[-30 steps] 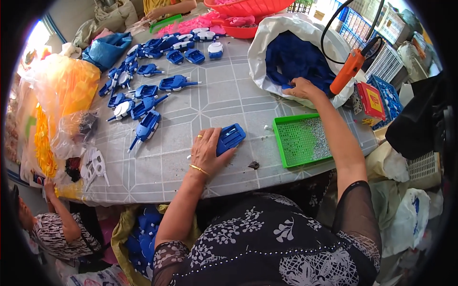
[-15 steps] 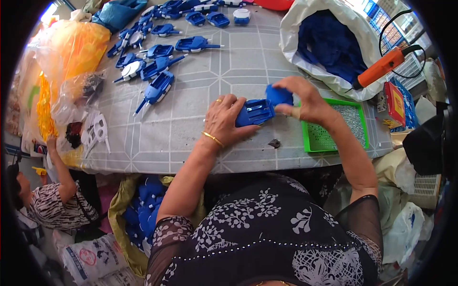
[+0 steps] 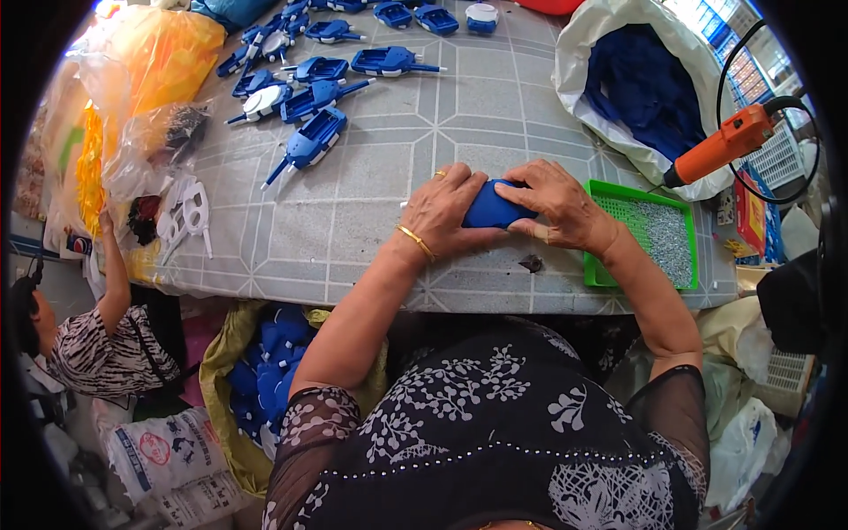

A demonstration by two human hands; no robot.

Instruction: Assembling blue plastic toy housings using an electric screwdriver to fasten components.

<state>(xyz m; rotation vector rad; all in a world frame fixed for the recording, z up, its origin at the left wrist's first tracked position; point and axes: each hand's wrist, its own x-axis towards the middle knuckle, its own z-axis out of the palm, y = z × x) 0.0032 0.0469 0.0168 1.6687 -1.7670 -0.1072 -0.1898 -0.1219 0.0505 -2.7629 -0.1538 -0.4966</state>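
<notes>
A blue plastic housing with a smooth blue cover (image 3: 497, 208) over it lies between my two hands above the table. My left hand (image 3: 448, 212) is wrapped round its left end, and a small white tip pokes out past the fingers. At the other end, my right hand (image 3: 562, 209) presses the cover with thumb and fingers. The housing's open side is hidden beneath the cover and my hands. Just right of my right wrist is a green tray (image 3: 595, 276) of small silvery screws. A small dark bit (image 3: 531, 263) rests on the cloth nearer me.
Several blue housings (image 3: 315, 137) with thin tips lie at the far left. An orange electric screwdriver (image 3: 720, 150) hangs over the right side, by a white sack (image 3: 572, 75) of blue parts. On the left, another person's hand (image 3: 107, 221) reaches to yellow pieces (image 3: 91, 177).
My right hand has brought the blue cover left and down onto the housing, hiding its slotted inside. Table items appear shifted right in the view. The hanging screwdriver has swung a little.
</notes>
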